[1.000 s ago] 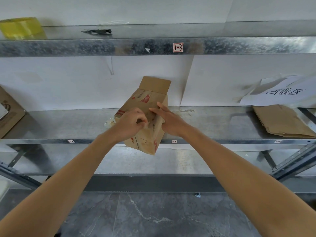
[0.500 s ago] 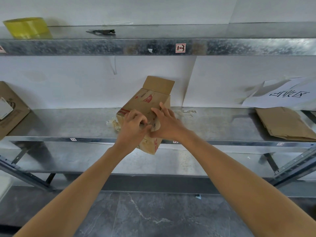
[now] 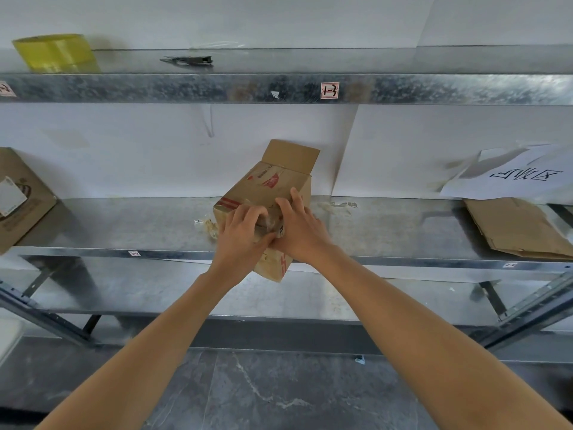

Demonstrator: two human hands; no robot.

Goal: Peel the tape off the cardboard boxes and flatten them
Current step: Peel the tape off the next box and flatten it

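Two bare hands meet on a tilted brown cardboard box (image 3: 273, 187) with red print, at the front edge of the grey metal shelf (image 3: 124, 225).

The box has one flap raised at 12 o'clock and its near corner hanging past the shelf edge at 6 o'clock; the left hand (image 3: 240, 235) has its grip closed, fingers curled and pinching crumpled clear tape (image 3: 269, 223) on the box's near face; the right hand (image 3: 302, 234) clasps the box at 3 o'clock, fingers laid over its top edge, thumb by the tape; a flattened brown cardboard sheet (image 3: 521, 228) lies far off at 3 o'clock under a white printed paper (image 3: 524, 178); a yellow tape roll (image 3: 55, 52) sits on the upper shelf at 10 o'clock.
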